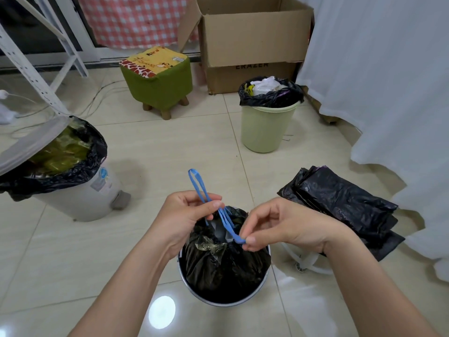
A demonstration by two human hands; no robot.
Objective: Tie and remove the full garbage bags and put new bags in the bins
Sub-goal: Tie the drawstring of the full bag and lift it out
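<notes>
Over gathered black bag point(223, 259): left hand point(184, 215) pinches blue drawstring point(224, 218) loop; right hand point(279, 227) pinches other end.

Over the round bin point(224, 295) on the tiled floor point(170, 147), the left hand point(181, 217) pinches one blue drawstring loop point(198, 186) and the right hand point(279, 226) pinches the other point(237, 237), the black bag point(223, 261) gathered between them. Folded black bags point(345, 207) lie just beside.

Pedal bin point(73, 190) cut by the left edge, box lettering point(252, 66) half hidden under a flap.
</notes>
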